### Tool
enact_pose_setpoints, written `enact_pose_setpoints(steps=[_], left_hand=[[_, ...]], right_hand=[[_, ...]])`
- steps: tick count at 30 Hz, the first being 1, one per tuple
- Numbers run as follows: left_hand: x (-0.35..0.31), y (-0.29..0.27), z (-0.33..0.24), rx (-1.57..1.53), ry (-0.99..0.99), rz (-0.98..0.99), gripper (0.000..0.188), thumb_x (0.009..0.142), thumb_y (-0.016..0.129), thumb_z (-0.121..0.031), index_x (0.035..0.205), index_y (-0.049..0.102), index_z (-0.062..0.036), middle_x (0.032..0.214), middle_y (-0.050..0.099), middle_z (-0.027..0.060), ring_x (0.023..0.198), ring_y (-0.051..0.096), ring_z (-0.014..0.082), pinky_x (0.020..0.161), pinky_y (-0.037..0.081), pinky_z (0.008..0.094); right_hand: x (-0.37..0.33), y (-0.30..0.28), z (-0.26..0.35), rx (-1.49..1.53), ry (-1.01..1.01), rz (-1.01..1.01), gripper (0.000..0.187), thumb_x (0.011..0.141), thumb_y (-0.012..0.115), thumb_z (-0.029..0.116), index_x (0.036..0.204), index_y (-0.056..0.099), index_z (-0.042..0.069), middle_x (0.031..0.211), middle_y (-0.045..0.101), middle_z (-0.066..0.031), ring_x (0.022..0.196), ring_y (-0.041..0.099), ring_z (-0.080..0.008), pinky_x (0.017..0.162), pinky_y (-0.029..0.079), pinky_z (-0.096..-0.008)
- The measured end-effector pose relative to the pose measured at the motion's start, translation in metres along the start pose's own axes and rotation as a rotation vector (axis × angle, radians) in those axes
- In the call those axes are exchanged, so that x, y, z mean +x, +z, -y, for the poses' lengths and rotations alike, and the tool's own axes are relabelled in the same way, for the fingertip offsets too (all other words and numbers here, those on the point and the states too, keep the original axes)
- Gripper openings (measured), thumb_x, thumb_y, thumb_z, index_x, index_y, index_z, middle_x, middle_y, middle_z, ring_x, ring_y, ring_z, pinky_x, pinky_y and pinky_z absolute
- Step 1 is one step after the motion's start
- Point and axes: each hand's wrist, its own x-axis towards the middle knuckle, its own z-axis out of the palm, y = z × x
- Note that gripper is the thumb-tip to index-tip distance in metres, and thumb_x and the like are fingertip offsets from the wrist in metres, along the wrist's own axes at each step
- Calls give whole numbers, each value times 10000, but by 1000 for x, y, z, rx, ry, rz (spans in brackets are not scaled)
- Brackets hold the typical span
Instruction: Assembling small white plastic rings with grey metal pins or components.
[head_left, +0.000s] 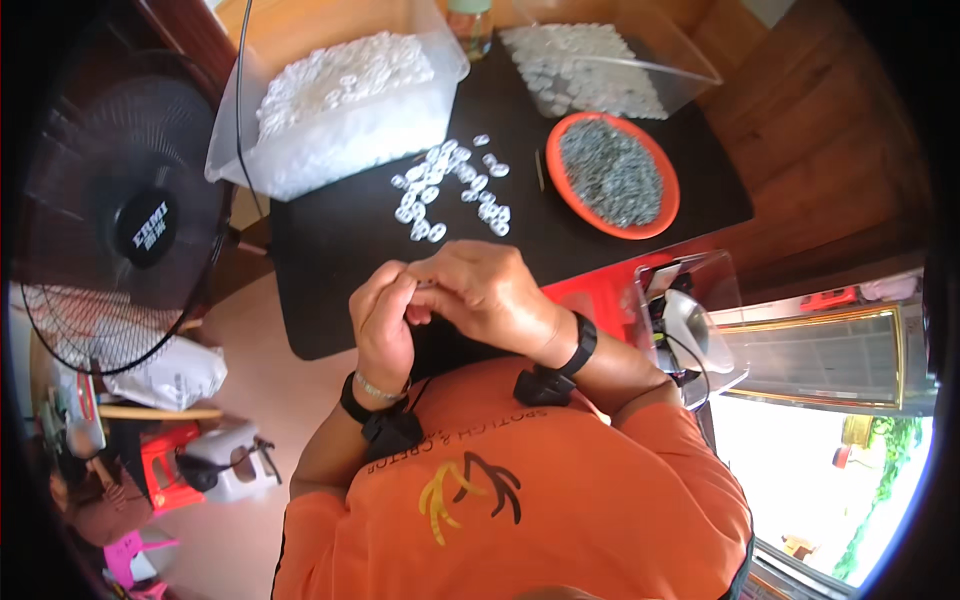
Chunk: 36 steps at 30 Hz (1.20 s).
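My left hand and my right hand meet fingertip to fingertip above the near edge of a dark table. Both are closed in a pinch, and whatever sits between the fingers is too small and covered to make out. Just beyond them lies a loose scatter of small white oval plastic pieces, some showing holes. To the right stands an orange bowl filled with many small grey metal parts, perhaps pins or screws.
A large translucent bin of white pieces stands at the back left, another clear bin at the back right. Between them is a jar. A black fan is at the left; a clear box sits at the right.
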Motion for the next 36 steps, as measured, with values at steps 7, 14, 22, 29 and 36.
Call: enact_pose_setpoints(steps=[7,14,22,29,36], left_hand=[[0,-1,-5,-3,14,34,271,935,437,-178,788,562,13,649,540,34,560,485,91,534,384,227],[5,-13,-2,-30,-59,35,276,930,442,-195,839,611,4,683,589,55,575,511,101,555,395,226],[4,-20,7,-52,-161,18,252,903,460,-173,798,611,0,663,585,47,565,513,96,532,392,220],[5,-25,11,-50,-180,41,248,900,464,-170,790,608,-1,659,583,42,561,511,94,532,394,219],[5,-26,12,-93,-186,51,242,908,459,-152,788,606,-2,662,578,41,564,510,93,535,397,218]], right_hand=[[13,-20,15,-76,-14,115,183,746,717,82,913,648,59,740,621,-73,674,622,-256,588,513,-341],[116,-143,-38,-891,-133,-148,154,831,661,89,982,670,60,804,671,-130,658,637,-249,614,514,-310],[120,-123,-67,-832,19,-26,216,808,692,206,995,701,99,840,682,-118,714,659,-266,636,511,-334],[90,-59,-131,-904,327,468,217,815,612,217,981,698,109,911,679,-125,892,638,-316,793,505,-410],[93,-46,-151,-929,367,534,195,774,568,136,899,700,67,900,676,-156,893,644,-341,782,515,-430]])
